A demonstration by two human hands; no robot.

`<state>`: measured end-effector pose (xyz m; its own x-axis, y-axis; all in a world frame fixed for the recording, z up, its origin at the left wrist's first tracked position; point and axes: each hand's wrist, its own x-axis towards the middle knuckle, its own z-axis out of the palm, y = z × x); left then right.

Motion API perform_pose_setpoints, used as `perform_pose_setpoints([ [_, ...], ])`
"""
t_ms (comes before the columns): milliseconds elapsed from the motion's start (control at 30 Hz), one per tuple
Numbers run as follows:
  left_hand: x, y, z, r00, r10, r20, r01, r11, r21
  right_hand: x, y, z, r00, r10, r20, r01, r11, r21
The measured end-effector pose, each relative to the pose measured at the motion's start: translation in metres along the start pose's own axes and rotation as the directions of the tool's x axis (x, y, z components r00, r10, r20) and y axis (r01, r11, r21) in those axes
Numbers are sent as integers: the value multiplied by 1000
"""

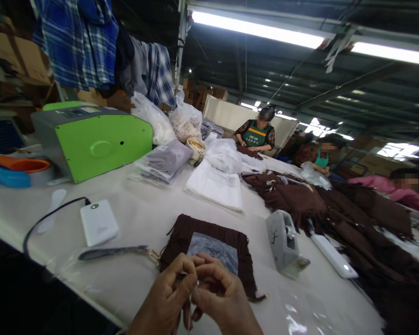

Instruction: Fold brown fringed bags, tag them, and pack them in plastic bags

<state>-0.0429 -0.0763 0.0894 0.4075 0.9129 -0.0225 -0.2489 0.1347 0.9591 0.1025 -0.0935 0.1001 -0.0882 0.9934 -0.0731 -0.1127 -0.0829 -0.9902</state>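
My left hand (176, 291) and my right hand (218, 293) meet at the bottom middle, both closed, fingertips pinched together. Between them is a thin white string (189, 316), its lower end hanging down; its upper part is hidden by the fingers. Just beyond lies a flat brown fringed cloth bag (202, 224) with a shiny grey sheet (212, 249) on its middle. My hands overlap its near edge, and I cannot tell whether they touch it. At its left a dark wrist strap (115, 251) with a gold-coloured clasp (152, 254) lies on the table.
Left: a white power bank (98, 222) with a black cable, and a green-grey machine (104, 144). Right: a grey tape dispenser (284, 244), a white rectangular device (334, 256) and heaped brown fringed pieces (300, 200). White bags (214, 186) lie stacked ahead. Several people work farther back.
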Motion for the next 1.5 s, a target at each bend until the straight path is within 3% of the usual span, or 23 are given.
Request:
perform_pose_setpoints([
  [200, -2, 10, 0, 999, -31, 20, 32, 998, -60, -5, -14, 3, 998, 65, -8, -65, 997, -43],
  [333, -10, 3, -9, 999, -40, 34, 45, 984, -173, -3, -13, 1, 996, 84, 14, -83, 996, -8],
  [500, -27, -18, -22, 990, -142, 10, 142, 990, -15, -3, -9, 2, 982, 173, 81, -180, 979, 92],
  [633, -34, -23, -29, 985, -169, -35, 170, 985, 33, 0, 3, 5, 973, 224, 61, -232, 936, 263],
  [767, -39, -24, -36, 993, -114, 8, 112, 987, 116, 3, 13, 4, 939, 308, 151, -339, 900, 275],
  [967, -50, -39, -53, 977, -171, 126, 176, 984, -30, 1, 7, 18, 881, 462, 106, -453, 755, 475],
  [1067, -53, -40, -65, 985, -137, 105, 146, 986, -78, 4, 1, 29, 897, 420, 140, -442, 838, 321],
  [1133, -51, -32, -77, 999, -42, -14, 43, 996, 73, 8, -2, 35, 912, 380, 156, -399, 911, 109],
  [1200, -46, -21, -90, 984, 112, -142, -42, 904, 425, 14, -6, 39, 925, 352, 143, -343, 935, -86],
  [1300, -31, -12, -104, 951, 260, -169, 8, 526, 850, 23, -12, 45, 944, 313, 103, -281, 928, -244],
  [1333, -25, -12, -106, 952, 268, -151, 25, 422, 906, 27, -14, 47, 949, 301, 93, -268, 926, -265],
  [1400, -14, -17, -106, 952, 277, -128, 39, 305, 952, 34, -16, 51, 958, 274, 83, -239, 925, -296],
  [1500, -4, -26, -102, 939, 315, -136, 46, 278, 960, 46, -19, 53, 962, 257, 93, -197, 888, -416],
])
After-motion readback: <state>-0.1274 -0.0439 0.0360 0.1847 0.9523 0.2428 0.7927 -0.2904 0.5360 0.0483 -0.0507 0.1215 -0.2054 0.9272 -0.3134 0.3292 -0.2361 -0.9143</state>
